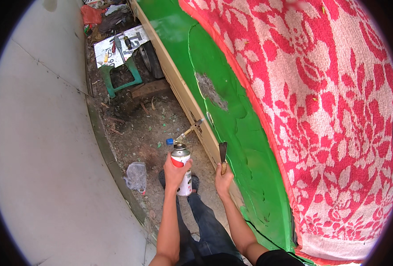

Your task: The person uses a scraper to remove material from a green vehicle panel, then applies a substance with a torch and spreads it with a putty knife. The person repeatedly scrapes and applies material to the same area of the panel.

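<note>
My left hand (173,175) is closed around the white and red can of a gas torch (185,179), held upright. Its brass burner tube (190,130), with a blue knob (170,142) at the base, points toward the panel; I cannot make out a flame. In my right hand (224,181) is a scraper with a dark blade (223,151) and a wooden handle, blade up, over the panel's lower edge. The glossy green panel (245,137) is rippled, with a pale cracked line along it. Farther up it, a rough grey patch (212,91) is bare of green.
A red and pink flowered towel (325,133) covers the area right of the panel. A tan strip (174,80) borders its left side. A green stool (123,79) bears a white plate (103,51) with tools, near a wheel (150,60). A plastic bag (136,174) lies by the pale wall (45,133).
</note>
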